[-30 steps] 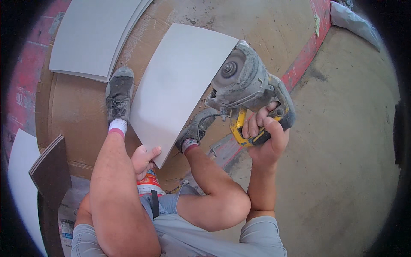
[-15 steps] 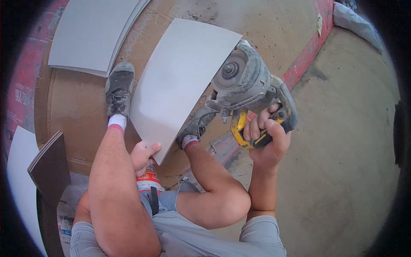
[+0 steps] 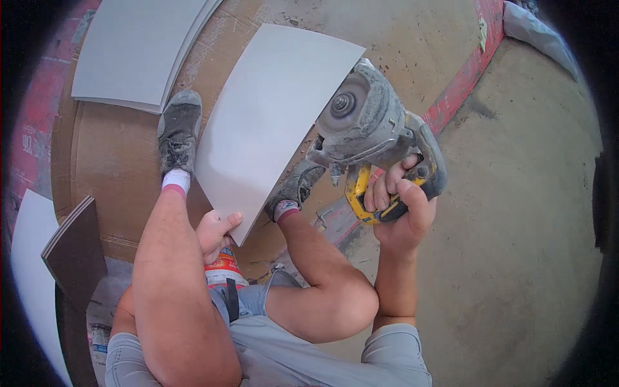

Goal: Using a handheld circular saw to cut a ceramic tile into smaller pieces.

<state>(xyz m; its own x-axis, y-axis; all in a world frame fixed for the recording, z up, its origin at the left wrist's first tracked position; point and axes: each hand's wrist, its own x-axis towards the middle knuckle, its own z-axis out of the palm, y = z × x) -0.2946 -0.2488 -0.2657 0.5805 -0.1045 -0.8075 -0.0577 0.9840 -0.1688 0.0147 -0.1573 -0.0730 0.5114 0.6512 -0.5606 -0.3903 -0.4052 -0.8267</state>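
Note:
My left hand [image 3: 216, 235] pinches the near corner of a white tile [image 3: 274, 116], thumb on its top face and fingers underneath. The tile lies slanted between my feet, its far end pointing away. My right hand [image 3: 401, 200] is wrapped round the yellow and black handle of a dusty handheld circular saw [image 3: 364, 119]. The saw's round blade housing sits against the tile's right edge, near the far right corner. Part of the blade and hub shows; where the blade meets the tile is hidden by the housing.
Cardboard [image 3: 109, 161] covers the floor under the tile. A stack of white tiles [image 3: 132, 51] lies at the far left; dark-edged tiles [image 3: 76, 242] stand at the near left. My shoes [image 3: 179, 132] flank the tile. A red and white bucket [image 3: 224, 267] is beneath me. A red strip [image 3: 454, 97] crosses the floor.
The saw has shifted very slightly left along with my right hand. The tile and my left hand have barely moved. The dust haze at the far end looks thinner.

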